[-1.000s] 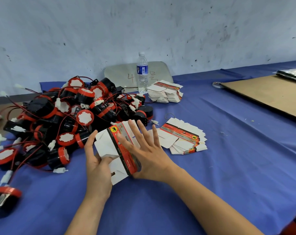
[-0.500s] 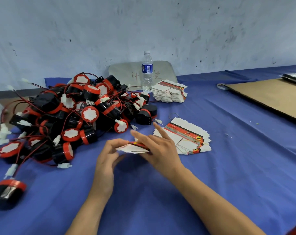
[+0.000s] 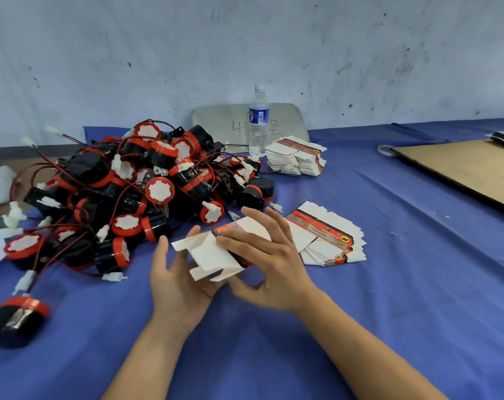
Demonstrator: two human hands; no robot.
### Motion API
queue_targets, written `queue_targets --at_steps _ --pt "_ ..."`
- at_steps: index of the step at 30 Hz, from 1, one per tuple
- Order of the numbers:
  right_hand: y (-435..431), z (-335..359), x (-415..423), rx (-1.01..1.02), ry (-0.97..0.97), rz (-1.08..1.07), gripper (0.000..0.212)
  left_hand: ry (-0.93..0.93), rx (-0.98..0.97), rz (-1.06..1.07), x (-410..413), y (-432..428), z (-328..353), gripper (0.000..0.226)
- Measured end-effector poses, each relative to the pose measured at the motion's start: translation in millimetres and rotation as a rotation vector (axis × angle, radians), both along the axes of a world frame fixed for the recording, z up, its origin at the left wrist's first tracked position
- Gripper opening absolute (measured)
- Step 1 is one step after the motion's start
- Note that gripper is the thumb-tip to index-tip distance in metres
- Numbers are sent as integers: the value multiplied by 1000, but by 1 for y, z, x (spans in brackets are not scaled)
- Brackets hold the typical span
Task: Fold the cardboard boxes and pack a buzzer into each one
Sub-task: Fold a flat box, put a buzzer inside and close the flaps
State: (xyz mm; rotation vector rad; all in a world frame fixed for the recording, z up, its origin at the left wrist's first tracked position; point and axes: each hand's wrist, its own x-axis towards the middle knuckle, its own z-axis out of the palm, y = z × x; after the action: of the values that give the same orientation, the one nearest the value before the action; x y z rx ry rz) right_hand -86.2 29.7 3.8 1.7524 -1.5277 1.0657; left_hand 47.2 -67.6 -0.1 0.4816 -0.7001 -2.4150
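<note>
One creased carton (image 3: 213, 255) in left hand (image 3: 178, 281), right hand (image 3: 273, 269)

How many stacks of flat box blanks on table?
2: far stack beside the water bottle; near stack right of the right hand; a loose box sits between it and the left hand; buzzer pile may hide more.

The right hand (image 3: 273, 272) is covering most of the printed side of the half-folded box (image 3: 213, 255); the frame is cutting off the brown board (image 3: 470, 171) at the right edge of the table (image 3: 403, 298).
</note>
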Motion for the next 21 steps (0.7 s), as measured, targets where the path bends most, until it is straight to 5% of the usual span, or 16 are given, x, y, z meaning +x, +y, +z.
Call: queue_targets --at_steps 9,17,21 --pt "3 -1 0 176 -435 10 68 73 58 -148 -4 2 -3 58" --pt "4 0 -2 293 -438 13 90 89 19 -90 -4 3 -3 47" --pt "3 2 1 340 -586 115 88 77 -88 -153 -3 6 -1 45"
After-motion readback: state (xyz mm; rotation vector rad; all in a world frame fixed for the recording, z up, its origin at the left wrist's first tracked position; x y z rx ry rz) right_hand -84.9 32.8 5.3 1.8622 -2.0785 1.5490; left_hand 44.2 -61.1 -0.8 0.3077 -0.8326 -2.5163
